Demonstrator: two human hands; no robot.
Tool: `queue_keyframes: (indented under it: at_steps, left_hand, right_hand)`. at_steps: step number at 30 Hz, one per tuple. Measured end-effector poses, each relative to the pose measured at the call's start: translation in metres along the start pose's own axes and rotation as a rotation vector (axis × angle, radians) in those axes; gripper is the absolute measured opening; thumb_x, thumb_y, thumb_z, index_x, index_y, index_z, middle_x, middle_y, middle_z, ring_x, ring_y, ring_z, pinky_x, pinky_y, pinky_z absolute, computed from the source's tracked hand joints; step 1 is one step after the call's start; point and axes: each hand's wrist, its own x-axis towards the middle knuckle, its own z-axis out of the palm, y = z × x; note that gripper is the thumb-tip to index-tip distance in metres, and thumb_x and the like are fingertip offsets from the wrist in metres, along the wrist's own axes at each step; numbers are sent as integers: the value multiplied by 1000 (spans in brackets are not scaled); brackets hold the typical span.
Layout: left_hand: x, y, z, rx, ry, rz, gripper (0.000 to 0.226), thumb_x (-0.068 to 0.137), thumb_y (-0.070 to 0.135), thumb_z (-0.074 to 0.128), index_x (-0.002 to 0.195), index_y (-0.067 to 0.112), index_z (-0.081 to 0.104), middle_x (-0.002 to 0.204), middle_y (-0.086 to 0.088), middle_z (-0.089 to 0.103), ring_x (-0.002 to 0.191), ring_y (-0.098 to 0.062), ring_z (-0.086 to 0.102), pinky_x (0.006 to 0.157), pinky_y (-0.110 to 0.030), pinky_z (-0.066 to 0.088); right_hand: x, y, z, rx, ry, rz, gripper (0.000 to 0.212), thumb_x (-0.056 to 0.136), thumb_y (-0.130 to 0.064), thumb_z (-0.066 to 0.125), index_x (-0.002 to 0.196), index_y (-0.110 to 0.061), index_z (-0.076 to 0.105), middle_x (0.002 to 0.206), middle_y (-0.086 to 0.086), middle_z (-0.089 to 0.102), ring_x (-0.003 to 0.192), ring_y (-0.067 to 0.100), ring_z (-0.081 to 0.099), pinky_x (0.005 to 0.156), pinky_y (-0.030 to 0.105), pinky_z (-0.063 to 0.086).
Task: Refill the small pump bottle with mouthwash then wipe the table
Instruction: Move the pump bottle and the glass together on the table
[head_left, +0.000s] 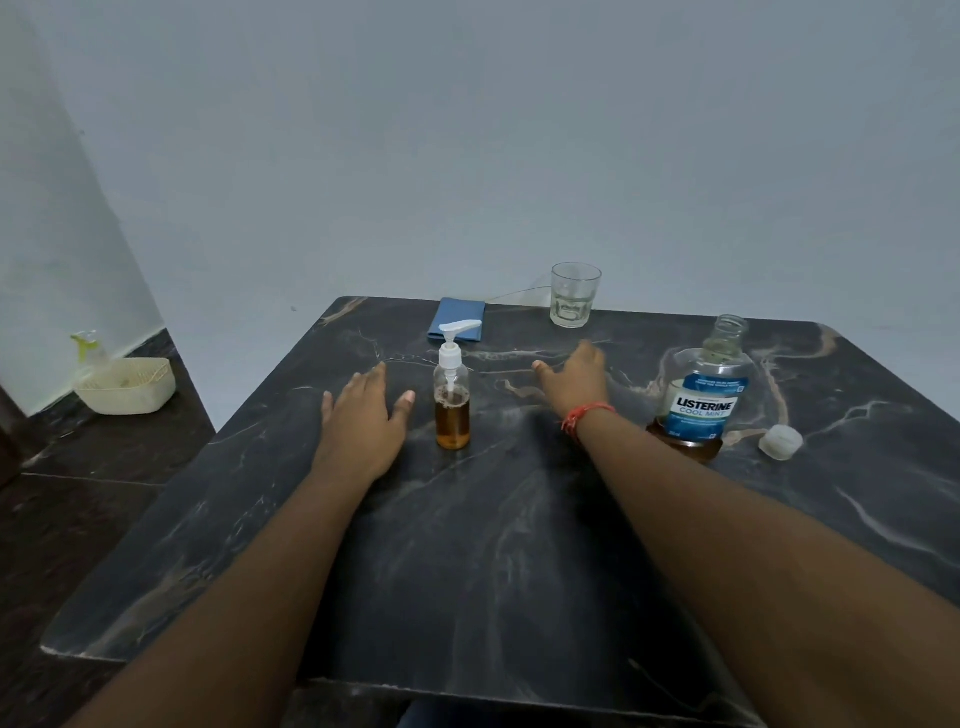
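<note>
A small clear pump bottle (453, 402) with a white pump head stands upright mid-table, about half full of amber liquid. My left hand (363, 410) lies flat on the table just left of it, fingers apart, not touching it. My right hand (574, 379) reaches forward to the right of the bottle, open and holding nothing, a red thread on its wrist. The large mouthwash bottle (701, 400) stands uncapped at the right, a little amber liquid at its bottom. Its white cap (780, 441) lies beside it. A folded blue cloth (457, 318) lies at the far edge.
A drinking glass (574, 296) stands at the far edge of the dark marble table (519, 545), right of the cloth. On the floor at the left sit a cream basket (127, 387) and a spray bottle (89, 348). A pale wall runs behind the table.
</note>
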Motion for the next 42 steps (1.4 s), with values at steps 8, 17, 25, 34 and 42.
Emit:
queue_keyframes:
  at_steps: [8,17,25,34,42]
  left_hand:
    - [29,-6,11,160,35,44,72,102,58,34,159,16,24,165,-4,29,155,-23,17,124,-57,4]
    - [27,-5,11,211,64,81,74,100,60,28,160,17,20,167,-4,24,156,-23,11,124,-57,2]
    - [26,-4,12,246,57,84,75,99,61,23,160,16,19,168,-4,21,156,-25,9,124,-58,3]
    - [25,-5,10,212,45,57,73,101,60,27,159,15,23,167,-6,24,156,-25,12,124,-58,6]
    - [6,3,2,149,53,69,69,103,55,33,156,12,30,163,-8,34,154,-26,21,124,-57,5]
  right_hand:
    - [87,2,28,51,219,158,77,80,-40,76,135,-1,38,140,17,42,128,35,46,105,46,42]
    - [158,-1,39,123,280,224,91,67,-45,82,135,-5,36,139,15,46,126,34,50,100,42,47]
    - [168,0,40,126,222,194,77,73,-43,76,130,-10,36,132,10,57,118,34,57,94,40,48]
    - [93,-3,21,173,77,94,72,77,-32,81,130,-10,38,130,11,58,115,29,59,87,29,45]
    - [-14,5,-17,221,-109,31,76,74,-26,84,133,-13,38,131,6,56,118,24,57,88,23,42]
